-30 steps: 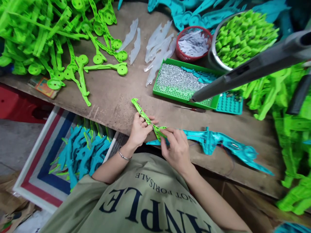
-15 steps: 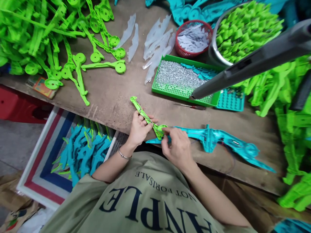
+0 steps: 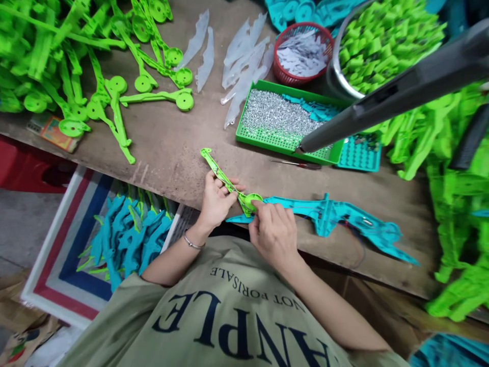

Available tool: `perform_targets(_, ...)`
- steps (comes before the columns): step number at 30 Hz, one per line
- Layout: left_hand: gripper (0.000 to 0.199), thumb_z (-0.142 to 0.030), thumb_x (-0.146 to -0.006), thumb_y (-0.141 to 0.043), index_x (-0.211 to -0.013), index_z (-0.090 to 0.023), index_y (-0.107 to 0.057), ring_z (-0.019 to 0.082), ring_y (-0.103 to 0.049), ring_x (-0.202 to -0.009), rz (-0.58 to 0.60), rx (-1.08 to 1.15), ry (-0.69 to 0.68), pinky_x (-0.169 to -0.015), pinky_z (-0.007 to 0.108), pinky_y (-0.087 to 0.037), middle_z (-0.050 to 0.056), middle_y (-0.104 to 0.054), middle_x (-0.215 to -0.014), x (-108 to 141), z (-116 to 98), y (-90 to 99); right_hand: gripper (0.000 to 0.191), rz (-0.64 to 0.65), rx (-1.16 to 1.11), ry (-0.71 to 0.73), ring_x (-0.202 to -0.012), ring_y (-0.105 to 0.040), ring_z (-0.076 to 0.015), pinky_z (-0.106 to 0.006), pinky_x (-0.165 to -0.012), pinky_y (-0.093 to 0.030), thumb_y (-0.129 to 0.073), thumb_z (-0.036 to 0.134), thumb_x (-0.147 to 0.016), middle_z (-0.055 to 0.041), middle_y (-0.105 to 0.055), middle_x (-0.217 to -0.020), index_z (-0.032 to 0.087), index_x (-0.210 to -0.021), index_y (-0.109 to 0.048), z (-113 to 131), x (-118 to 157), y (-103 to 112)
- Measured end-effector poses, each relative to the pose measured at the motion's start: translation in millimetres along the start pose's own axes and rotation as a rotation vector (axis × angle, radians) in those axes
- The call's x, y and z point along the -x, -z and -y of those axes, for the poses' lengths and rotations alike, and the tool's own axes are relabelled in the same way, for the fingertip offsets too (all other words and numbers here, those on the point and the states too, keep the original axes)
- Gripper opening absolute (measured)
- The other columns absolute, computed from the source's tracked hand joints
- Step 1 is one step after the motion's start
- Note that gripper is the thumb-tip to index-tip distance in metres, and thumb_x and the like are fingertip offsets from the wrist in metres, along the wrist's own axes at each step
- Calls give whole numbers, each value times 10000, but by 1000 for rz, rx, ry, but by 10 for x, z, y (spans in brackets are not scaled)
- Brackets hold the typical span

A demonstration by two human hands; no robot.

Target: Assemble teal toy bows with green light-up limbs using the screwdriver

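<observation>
A narrow light-green plastic part with a round end is gripped by my left hand, fingers wrapped round its middle. My right hand is at the round end, index finger pressed on it and the other fingers curled; whether it pinches anything small is hidden. Beneath and to the right of the green part lies a long blue plastic part along the table's front edge, with thin wires at its right half.
Beyond my hands are a green tray of small metal pieces, a screwdriver, a red basket and translucent pieces. A dark grey bar slants in from the right. Green parts pile up at left.
The view has shifted slightly, so the table items appear a little higher and further left. My right index finger has moved onto the green part's round end; my left hand keeps its grip.
</observation>
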State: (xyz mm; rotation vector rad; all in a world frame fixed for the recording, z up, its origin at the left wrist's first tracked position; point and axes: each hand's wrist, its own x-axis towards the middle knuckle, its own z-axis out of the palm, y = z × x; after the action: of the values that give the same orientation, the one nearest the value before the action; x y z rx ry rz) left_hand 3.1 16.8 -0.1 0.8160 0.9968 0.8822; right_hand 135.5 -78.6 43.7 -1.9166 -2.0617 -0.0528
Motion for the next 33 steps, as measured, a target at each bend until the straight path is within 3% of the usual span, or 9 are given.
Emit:
perform_targets(5,710,-143,-711,-775,-1242,-281,-325,181,-757,-904,-11,-3,-1,-881,379,-596,-41,-645,-982,-1,-14,-15,212,46,1,-17,-759,-519,-243,-381,-701,-331,-508,96,-898,-58,-633,-765,152,-1073,-615,-22,-3,23)
perform_targets(11,708,-144,-699,-769,-1231,-282,-323,183,-753,-896,-13,-2,-4,-863,372,-588,-35,-645,-980,0,-20,-25,263,40,-331,-123,-784,-587,-216,-335,-680,-458,-477,53,-836,-77,-606,-905,190,-1039,-572,-69,-91,0)
perform_targets(16,688,-161,-690,-775,-1204,-283,-334,170,-746,-864,-17,6,-9,-818,351,-592,-37,-641,-974,3,-19,-32,82,59,-466,-108,-781,-615,-204,-330,-700,-506,-557,160,-909,-66,-622,-884,198,-962,-607,-102,-214,-64)
perform_targets(26,854,-131,-706,-779,-1364,-308,-263,169,-748,-892,-11,24,-8,-823,333,-590,-28,-654,-1008,10,3,-19,179,45,-344,-63,-735,-579,-179,-305,-686,-485,-490,183,-995,-63,-585,-848,185,-903,-644,-148,-197,-133)
perform_targets(33,1096,-178,-707,-821,-1533,-345,-121,188,-742,-918,-8,38,4,-828,347,-590,0,-651,-1055,27,17,-21,191,40,-119,-176,-655,-488,-165,-302,-546,-298,-515,222,-955,-55,-558,-808,179,-826,-650,-66,-226,-203)
